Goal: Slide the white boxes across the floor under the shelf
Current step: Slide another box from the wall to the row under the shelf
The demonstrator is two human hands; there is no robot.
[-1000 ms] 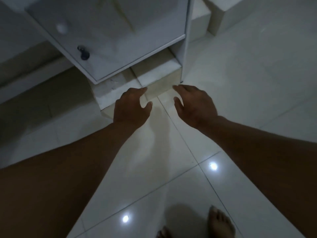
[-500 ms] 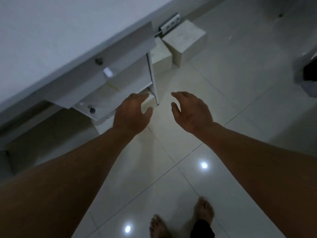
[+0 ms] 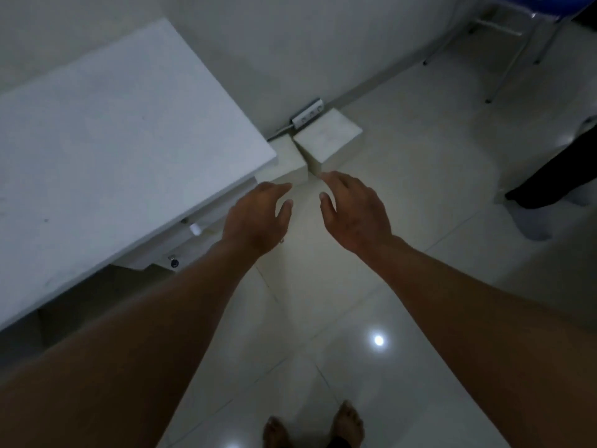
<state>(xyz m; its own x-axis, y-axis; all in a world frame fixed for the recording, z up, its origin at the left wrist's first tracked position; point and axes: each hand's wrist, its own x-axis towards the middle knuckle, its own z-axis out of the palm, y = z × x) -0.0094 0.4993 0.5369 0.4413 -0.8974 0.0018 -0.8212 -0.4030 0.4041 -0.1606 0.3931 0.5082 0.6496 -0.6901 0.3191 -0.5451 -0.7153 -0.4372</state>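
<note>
Your grip is empty on both sides: your left hand (image 3: 255,218) and your right hand (image 3: 353,210) hover side by side above the floor, palms down, fingers spread and loosely curled, holding nothing and touching nothing. Both forearms are bare and reach forward from the bottom corners of the view.

Just beyond your fingertips sit two white boxes on the glossy pale tiled floor (image 3: 403,270). The nearer white box (image 3: 287,163), a plain matte block with square edges, is tucked partly beneath the corner of the white shelf unit. The farther white box (image 3: 326,140) stands beside it, fully in the open, its flat top tilted cornerwise toward you; the two look to touch or nearly touch along one edge. Neither shows any label or writing.

That flat white shelf top (image 3: 113,156) fills the left side, smooth and matte with a few faint specks. Below its front edge you can see a small white knob (image 3: 194,229) and a small dark round lock (image 3: 174,262), both blurred.

Against the wall behind the boxes lies a white power strip (image 3: 307,114) with a row of sockets. Thin metal chair legs (image 3: 504,59) stand at the upper right, and a dark trouser leg (image 3: 555,173) of another person enters from the right edge. Your bare feet (image 3: 347,421) show at the bottom, and ceiling lights reflect as bright spots on the tiles.
</note>
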